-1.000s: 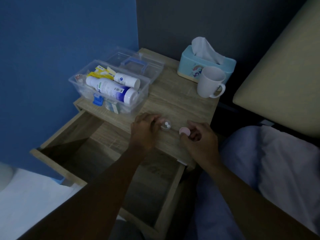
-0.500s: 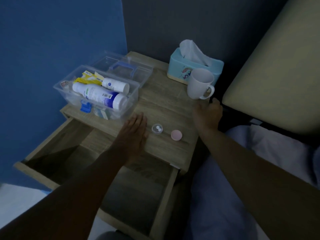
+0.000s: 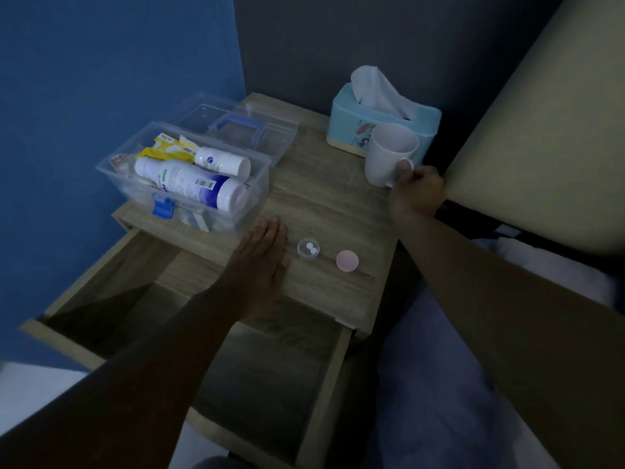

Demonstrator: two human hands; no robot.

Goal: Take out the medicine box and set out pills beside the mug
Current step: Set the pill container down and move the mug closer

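A clear plastic medicine box point(image 3: 260, 194) stands open on the left of the wooden nightstand point(image 3: 338, 198), holding two white bottles and yellow packets. Its lid point(image 3: 236, 123) with a blue handle lies behind it. A small clear cup with two white pills point(image 3: 308, 248) sits near the front edge, its pink cap point(image 3: 347, 261) just to the right. My left hand point(image 3: 262, 262) rests flat on the top, left of the pill cup, fingers extended. My right hand point(image 3: 414, 194) grips the handle of the white mug point(image 3: 389, 154) at the right side.
A light-blue tissue box point(image 3: 355, 126) stands behind the mug. The nightstand's drawer point(image 3: 101, 299) is pulled out below my left arm. A beige headboard point(image 3: 541, 130) and pale bedding point(image 3: 456, 384) lie to the right, a blue wall to the left.
My right hand let go of the pink cap, moved up to the right and closed on the mug's handle. My left hand left the pill cup and flattened on the top.
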